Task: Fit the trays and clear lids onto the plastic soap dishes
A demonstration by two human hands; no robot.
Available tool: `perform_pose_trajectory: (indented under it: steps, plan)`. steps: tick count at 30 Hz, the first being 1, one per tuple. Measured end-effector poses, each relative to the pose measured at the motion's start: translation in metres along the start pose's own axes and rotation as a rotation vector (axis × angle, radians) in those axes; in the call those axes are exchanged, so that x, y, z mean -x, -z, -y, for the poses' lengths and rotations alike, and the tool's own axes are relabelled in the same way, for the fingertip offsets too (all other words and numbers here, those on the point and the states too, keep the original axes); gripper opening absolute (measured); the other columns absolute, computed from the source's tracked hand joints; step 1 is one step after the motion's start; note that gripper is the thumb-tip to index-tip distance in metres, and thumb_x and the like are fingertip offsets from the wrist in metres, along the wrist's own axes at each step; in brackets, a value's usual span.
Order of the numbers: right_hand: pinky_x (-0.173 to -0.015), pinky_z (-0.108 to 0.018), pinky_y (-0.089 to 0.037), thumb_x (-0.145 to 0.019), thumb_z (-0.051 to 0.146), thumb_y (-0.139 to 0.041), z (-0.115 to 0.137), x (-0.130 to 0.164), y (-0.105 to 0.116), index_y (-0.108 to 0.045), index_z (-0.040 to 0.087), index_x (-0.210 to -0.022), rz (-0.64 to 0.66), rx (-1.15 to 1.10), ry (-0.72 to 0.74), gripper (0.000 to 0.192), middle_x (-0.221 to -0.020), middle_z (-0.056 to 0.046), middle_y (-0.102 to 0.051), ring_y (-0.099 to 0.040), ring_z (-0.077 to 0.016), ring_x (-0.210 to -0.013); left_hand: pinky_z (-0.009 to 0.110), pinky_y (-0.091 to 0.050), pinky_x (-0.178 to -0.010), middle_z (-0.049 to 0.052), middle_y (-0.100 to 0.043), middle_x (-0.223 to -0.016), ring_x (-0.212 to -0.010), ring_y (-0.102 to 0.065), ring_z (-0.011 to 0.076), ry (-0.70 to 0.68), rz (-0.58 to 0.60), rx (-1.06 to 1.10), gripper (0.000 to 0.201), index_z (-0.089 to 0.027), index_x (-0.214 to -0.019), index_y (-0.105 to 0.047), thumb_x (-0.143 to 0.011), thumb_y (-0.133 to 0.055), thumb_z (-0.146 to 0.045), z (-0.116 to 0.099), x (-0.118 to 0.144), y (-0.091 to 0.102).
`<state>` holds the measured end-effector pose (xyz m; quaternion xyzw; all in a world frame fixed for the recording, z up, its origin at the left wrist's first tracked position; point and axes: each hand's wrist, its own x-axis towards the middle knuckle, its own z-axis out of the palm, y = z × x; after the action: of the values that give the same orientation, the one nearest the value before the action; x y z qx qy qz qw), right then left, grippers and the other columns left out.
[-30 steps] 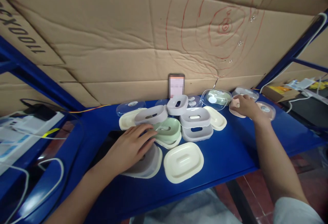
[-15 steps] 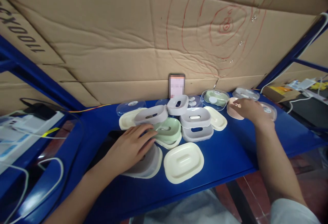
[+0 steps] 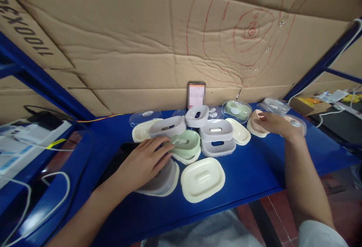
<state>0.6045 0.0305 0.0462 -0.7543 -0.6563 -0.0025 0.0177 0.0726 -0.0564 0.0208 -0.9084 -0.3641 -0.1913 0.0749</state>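
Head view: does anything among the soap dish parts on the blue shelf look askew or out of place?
Yes. The grey trays sit in a loose pile, with one grey insert tilted across a cream tray. The right hand tips up a pink tray. Nothing looks spilled or broken.

a blue shelf carries a cluster of soap dish parts. a cream tray lies near the front edge, a grey dish just left of it. behind them sit a green tray, grey trays stacked, and more cream trays. clear lids lie along the back. a phone stands against the cardboard.
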Motion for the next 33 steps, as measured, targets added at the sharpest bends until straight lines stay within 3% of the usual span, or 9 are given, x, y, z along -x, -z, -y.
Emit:
perform_pose_trajectory:
  steps: [4, 8, 11, 16, 19, 22, 26, 30, 33]
  plan:
    - [-0.083, -0.04, -0.059, -0.104, 0.062, -0.051, 0.011, 0.0, -0.002, -0.073, 0.023, -0.13, -0.043, -0.058, 0.001, 0.051, -0.117, -0.013, -0.08, -0.078, -0.0314, -0.099, 0.045, -0.059, -0.098, 0.012, -0.07, -0.13, -0.116, -0.07, 0.0289, 0.003, -0.005, 0.004, 0.035, -0.023, -0.126, -0.072, -0.113, -0.041, -0.033, -0.001, 0.0, 0.001]
    - [-0.111, -0.056, -0.05, -0.103, 0.039, -0.051, 0.028, -0.02, -0.018, -0.065, 0.022, -0.141, -0.178, -0.097, 0.12, 0.045, -0.148, -0.017, -0.065, -0.062, -0.0397, -0.136, 0.046, -0.058, -0.1, 0.012, -0.07, -0.131, -0.117, -0.069, 0.0286, 0.015, 0.0, 0.024, 0.034, -0.023, -0.127, -0.073, -0.113, -0.044, -0.034, -0.001, 0.0, 0.0]
    - [-0.12, -0.055, -0.046, -0.098, 0.034, -0.058, 0.033, -0.036, -0.031, -0.056, 0.026, -0.152, -0.189, -0.148, 0.27, 0.055, -0.164, -0.011, -0.053, -0.051, -0.0346, -0.15, 0.046, -0.057, -0.102, 0.011, -0.069, -0.132, -0.118, -0.069, 0.0285, 0.026, 0.007, 0.029, 0.033, -0.024, -0.129, -0.072, -0.112, -0.045, -0.033, 0.0, 0.002, -0.001]
    - [-0.116, -0.056, -0.049, -0.092, 0.047, -0.07, 0.027, -0.043, -0.037, -0.059, 0.025, -0.147, -0.237, -0.186, 0.337, 0.06, -0.153, -0.013, -0.062, -0.059, -0.037, -0.14, 0.047, -0.057, -0.101, 0.01, -0.069, -0.134, -0.117, -0.069, 0.0283, 0.02, 0.01, 0.013, 0.034, -0.025, -0.131, -0.071, -0.113, -0.045, -0.035, 0.002, 0.003, -0.002]
    - [-0.108, -0.05, -0.054, -0.099, 0.045, -0.063, 0.023, -0.04, -0.032, -0.066, 0.024, -0.138, -0.292, -0.198, 0.321, 0.044, -0.135, -0.012, -0.074, -0.069, -0.0335, -0.125, 0.047, -0.056, -0.101, 0.01, -0.069, -0.133, -0.116, -0.069, 0.0279, 0.012, 0.009, 0.013, 0.034, -0.024, -0.131, -0.071, -0.113, -0.044, -0.036, 0.002, 0.003, -0.001]
    - [-0.094, -0.046, -0.059, -0.105, 0.041, -0.052, 0.02, -0.036, -0.023, -0.064, 0.019, -0.139, -0.375, -0.202, 0.25, 0.043, -0.119, -0.015, -0.079, -0.075, -0.0316, -0.107, 0.046, -0.056, -0.1, 0.01, -0.069, -0.133, -0.116, -0.069, 0.0275, 0.01, -0.005, 0.011, 0.033, -0.024, -0.13, -0.071, -0.113, -0.045, -0.036, 0.001, 0.001, -0.001]
    - [-0.101, -0.05, -0.055, -0.103, 0.031, -0.048, 0.029, -0.027, -0.014, -0.07, 0.017, -0.13, -0.451, -0.149, 0.233, 0.037, -0.124, -0.018, -0.077, -0.071, -0.0343, -0.115, 0.046, -0.056, -0.1, 0.01, -0.069, -0.133, -0.115, -0.069, 0.0277, 0.001, -0.001, 0.003, 0.033, -0.024, -0.13, -0.07, -0.113, -0.044, -0.034, 0.001, 0.001, -0.001]
    - [-0.106, -0.046, -0.051, -0.105, 0.027, -0.047, 0.056, -0.013, -0.02, -0.076, 0.022, -0.118, -0.361, -0.074, 0.329, 0.033, -0.123, -0.012, -0.079, -0.07, -0.0315, -0.119, 0.046, -0.056, -0.101, 0.01, -0.068, -0.134, -0.116, -0.069, 0.0284, -0.004, 0.007, 0.002, 0.034, -0.023, -0.132, -0.07, -0.113, -0.044, -0.035, 0.001, 0.001, -0.001]
    - [-0.106, -0.045, -0.049, -0.105, 0.033, -0.053, 0.075, -0.007, -0.033, -0.075, 0.022, -0.123, -0.274, -0.019, 0.353, 0.031, -0.126, -0.014, -0.079, -0.072, -0.0316, -0.116, 0.045, -0.056, -0.101, 0.01, -0.069, -0.133, -0.116, -0.069, 0.0285, 0.003, 0.003, 0.007, 0.033, -0.024, -0.131, -0.071, -0.112, -0.046, -0.034, 0.001, 0.002, 0.0]
